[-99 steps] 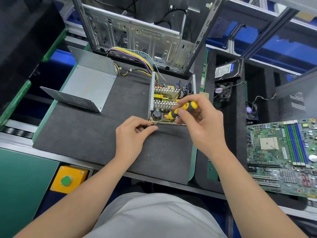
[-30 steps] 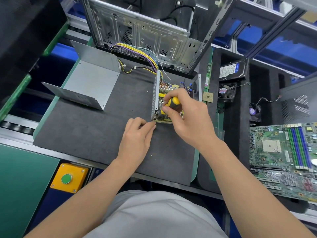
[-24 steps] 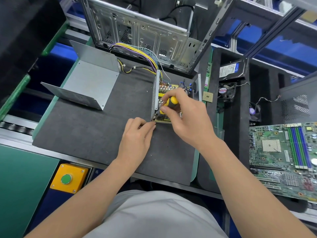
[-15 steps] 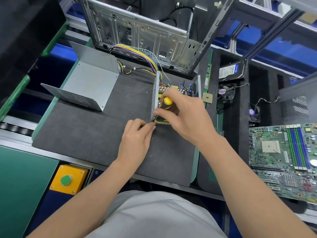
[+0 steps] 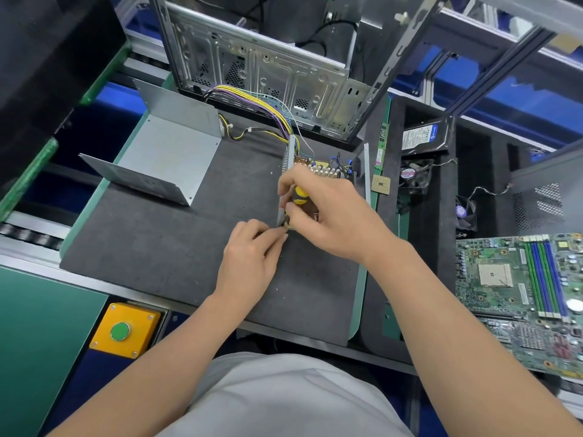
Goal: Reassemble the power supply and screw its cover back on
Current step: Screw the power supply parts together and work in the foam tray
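The open power supply (image 5: 328,168) lies on the black mat (image 5: 164,247), with its circuit board and heat sinks showing; my right hand hides most of it. My right hand (image 5: 331,216) grips a yellow-and-black screwdriver (image 5: 299,197), held nearly upright over the unit's near-left corner. My left hand (image 5: 252,260) rests on the mat and pinches thumb and forefinger together at the screwdriver's tip; what lies between them is hidden. The grey bent metal cover (image 5: 167,152) sits apart at the mat's far left.
A bare computer case (image 5: 268,74) stands behind the mat, with a bundle of coloured wires (image 5: 262,111) running to the supply. To the right are a RAM stick (image 5: 382,146), a CPU (image 5: 380,184), a hard drive (image 5: 424,135), fans and a motherboard (image 5: 520,279). A yellow button box (image 5: 124,331) sits near left.
My right hand has swung the screwdriver from a low slant to nearly upright and moved left over the unit's near-left corner. My left hand has kept its pinch at the tip.
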